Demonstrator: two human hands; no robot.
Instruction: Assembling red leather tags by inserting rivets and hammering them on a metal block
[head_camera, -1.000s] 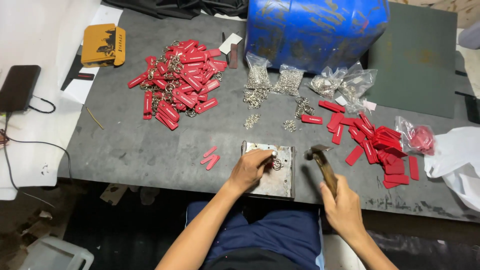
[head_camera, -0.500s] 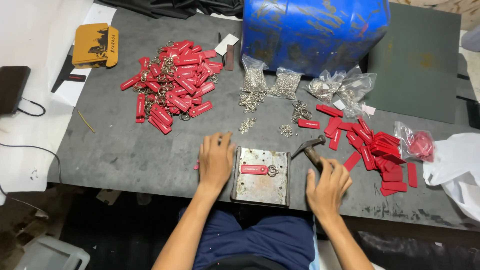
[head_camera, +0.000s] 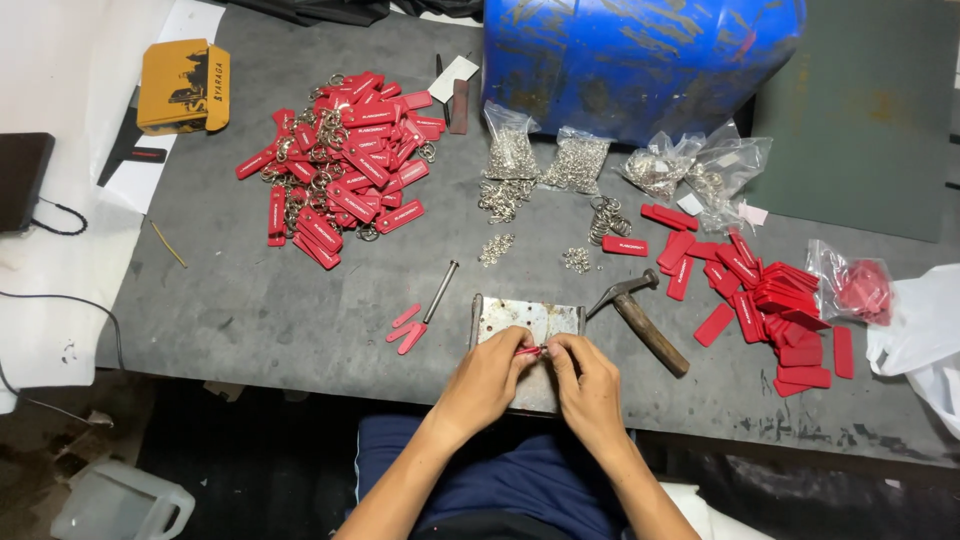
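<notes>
Both hands are bunched up together over the small metal plate (head_camera: 527, 322) at the near edge of the grey counter (head_camera: 250, 300), with the left hand (head_camera: 487, 378) and right hand (head_camera: 588, 380) each pinching an end of one little red tag (head_camera: 528, 351) between thumb and fingers, so clenched on it rather than loose. The hammer (head_camera: 640, 318) is lying on the counter just right of the plate with nobody touching it, and a thin metal rod (head_camera: 441, 290) plus a couple of stray red bits sit just to the left. Further back there's a big heap of finished red tags with rings (head_camera: 335, 165) on the left, a stack of plain red tags (head_camera: 770, 295) on the right, bags of metal rings (head_camera: 545, 160) between them, and a blue barrel (head_camera: 640, 60) behind.
</notes>
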